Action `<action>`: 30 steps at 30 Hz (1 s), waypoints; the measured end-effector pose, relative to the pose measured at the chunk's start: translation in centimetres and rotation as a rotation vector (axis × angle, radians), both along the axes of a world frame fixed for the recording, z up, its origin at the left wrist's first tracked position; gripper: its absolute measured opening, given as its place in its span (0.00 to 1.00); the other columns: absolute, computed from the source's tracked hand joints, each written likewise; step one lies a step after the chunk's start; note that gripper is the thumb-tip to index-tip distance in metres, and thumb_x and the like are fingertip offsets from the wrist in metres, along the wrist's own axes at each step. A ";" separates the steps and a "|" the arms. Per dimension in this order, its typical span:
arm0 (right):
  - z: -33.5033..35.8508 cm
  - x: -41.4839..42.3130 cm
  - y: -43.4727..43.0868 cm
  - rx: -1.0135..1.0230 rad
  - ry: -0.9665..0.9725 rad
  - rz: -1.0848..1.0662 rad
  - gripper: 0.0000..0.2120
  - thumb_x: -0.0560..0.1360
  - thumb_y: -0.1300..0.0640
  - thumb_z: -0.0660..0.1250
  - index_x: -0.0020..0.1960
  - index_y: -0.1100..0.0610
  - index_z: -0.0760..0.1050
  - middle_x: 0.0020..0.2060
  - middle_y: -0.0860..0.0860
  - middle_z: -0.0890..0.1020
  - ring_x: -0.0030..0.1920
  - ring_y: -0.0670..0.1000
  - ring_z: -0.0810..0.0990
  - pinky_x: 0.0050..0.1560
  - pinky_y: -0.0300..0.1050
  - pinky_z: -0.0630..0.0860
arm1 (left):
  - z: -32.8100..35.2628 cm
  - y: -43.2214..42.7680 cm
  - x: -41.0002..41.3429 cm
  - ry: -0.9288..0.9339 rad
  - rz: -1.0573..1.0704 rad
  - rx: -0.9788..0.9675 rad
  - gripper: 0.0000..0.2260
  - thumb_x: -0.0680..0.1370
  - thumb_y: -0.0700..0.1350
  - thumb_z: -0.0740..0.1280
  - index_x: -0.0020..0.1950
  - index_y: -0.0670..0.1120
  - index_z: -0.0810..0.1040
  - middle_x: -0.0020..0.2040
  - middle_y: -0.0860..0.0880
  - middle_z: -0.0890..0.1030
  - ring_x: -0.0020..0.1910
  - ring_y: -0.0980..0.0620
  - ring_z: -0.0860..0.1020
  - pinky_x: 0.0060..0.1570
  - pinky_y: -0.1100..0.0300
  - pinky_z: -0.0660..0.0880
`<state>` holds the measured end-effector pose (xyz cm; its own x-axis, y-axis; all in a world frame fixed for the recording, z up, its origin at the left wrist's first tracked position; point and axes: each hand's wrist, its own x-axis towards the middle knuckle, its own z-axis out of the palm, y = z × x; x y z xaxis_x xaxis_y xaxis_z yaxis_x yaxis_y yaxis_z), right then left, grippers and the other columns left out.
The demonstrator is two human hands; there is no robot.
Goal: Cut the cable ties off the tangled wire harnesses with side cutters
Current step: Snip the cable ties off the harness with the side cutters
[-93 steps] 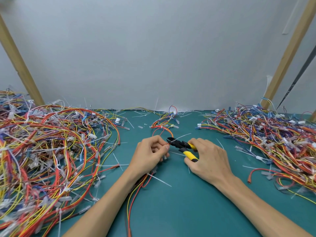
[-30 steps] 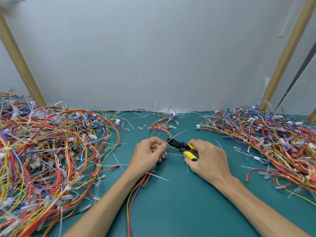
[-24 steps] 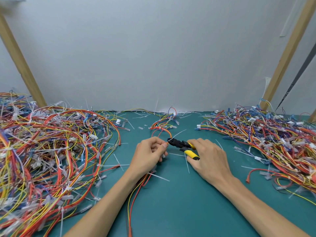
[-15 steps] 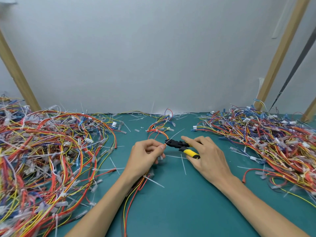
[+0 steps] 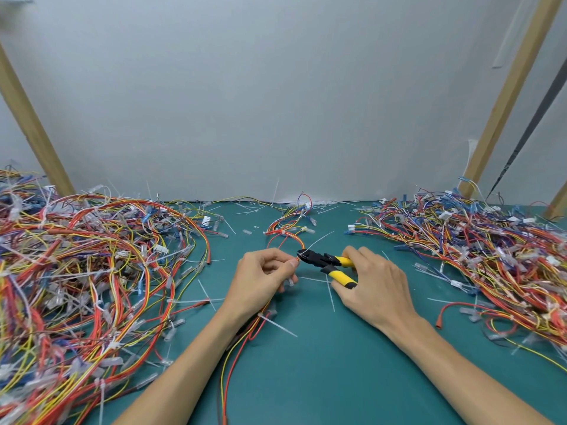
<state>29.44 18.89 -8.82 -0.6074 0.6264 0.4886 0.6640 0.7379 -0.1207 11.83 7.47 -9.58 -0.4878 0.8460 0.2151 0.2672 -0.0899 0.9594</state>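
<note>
- Centre frame: cable tie (image 5: 302, 253) on the orange-yellow wire harness (image 5: 283, 226), which the left hand (image 5: 260, 280) pinches. Side cutters (image 5: 322, 261) have their tips on the tie, jaws narrow, right hand (image 5: 376, 286) wrapped round the yellow handles.
- Risk?
- Probably nicking wire insulation, since the tie sits tight against it. Left fingertips (image 5: 293, 263) are close to the blades. Offcut could fly into the lower-left harness pile (image 5: 76, 286).

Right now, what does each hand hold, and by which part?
Right hand grips the side cutters by the yellow handles; left hand pinches a wire harness beside the cutter tip.
</note>
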 end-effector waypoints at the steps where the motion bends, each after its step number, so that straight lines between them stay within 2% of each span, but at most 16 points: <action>1: 0.1 0.0 0.0 0.000 -0.008 -0.010 0.16 0.68 0.39 0.68 0.45 0.49 0.69 0.34 0.46 0.71 0.35 0.52 0.68 0.33 0.44 0.59 | 0.0 0.0 0.0 0.003 0.000 -0.002 0.06 0.78 0.43 0.69 0.42 0.44 0.82 0.33 0.46 0.83 0.28 0.52 0.74 0.31 0.65 0.72; 7: 0.2 0.1 -0.1 -0.026 -0.027 -0.022 0.14 0.70 0.40 0.66 0.42 0.49 0.67 0.33 0.46 0.72 0.34 0.51 0.68 0.30 0.43 0.63 | -0.3 0.1 -0.2 0.020 -0.001 -0.017 0.06 0.77 0.43 0.69 0.42 0.45 0.82 0.33 0.47 0.83 0.30 0.50 0.75 0.32 0.62 0.73; 16: 0.1 0.1 0.2 -0.064 -0.035 -0.003 0.15 0.70 0.41 0.64 0.38 0.50 0.63 0.31 0.47 0.74 0.34 0.57 0.72 0.30 0.46 0.64 | 0.0 0.1 0.1 0.003 0.012 0.005 0.06 0.78 0.42 0.69 0.42 0.42 0.82 0.32 0.46 0.83 0.28 0.50 0.74 0.31 0.63 0.72; 21: 0.1 0.1 0.2 -0.059 -0.022 -0.002 0.17 0.70 0.40 0.64 0.36 0.51 0.62 0.29 0.47 0.70 0.32 0.56 0.69 0.29 0.45 0.61 | 0.1 0.0 0.2 0.008 0.015 0.012 0.06 0.78 0.41 0.69 0.41 0.42 0.82 0.32 0.46 0.83 0.28 0.51 0.74 0.31 0.63 0.72; 26: 0.0 0.0 0.1 -0.030 -0.017 -0.007 0.17 0.70 0.39 0.65 0.36 0.50 0.63 0.30 0.47 0.72 0.32 0.55 0.67 0.29 0.45 0.60 | 0.3 -0.1 0.3 0.013 0.034 0.025 0.06 0.77 0.42 0.69 0.40 0.43 0.82 0.32 0.46 0.83 0.26 0.53 0.72 0.30 0.65 0.71; 30: 0.0 0.0 0.2 -0.014 -0.016 -0.003 0.17 0.70 0.40 0.66 0.37 0.49 0.63 0.30 0.46 0.69 0.32 0.54 0.66 0.29 0.45 0.59 | 0.2 -0.1 0.3 0.019 0.029 0.009 0.06 0.77 0.42 0.69 0.41 0.43 0.82 0.32 0.46 0.83 0.27 0.51 0.73 0.31 0.64 0.72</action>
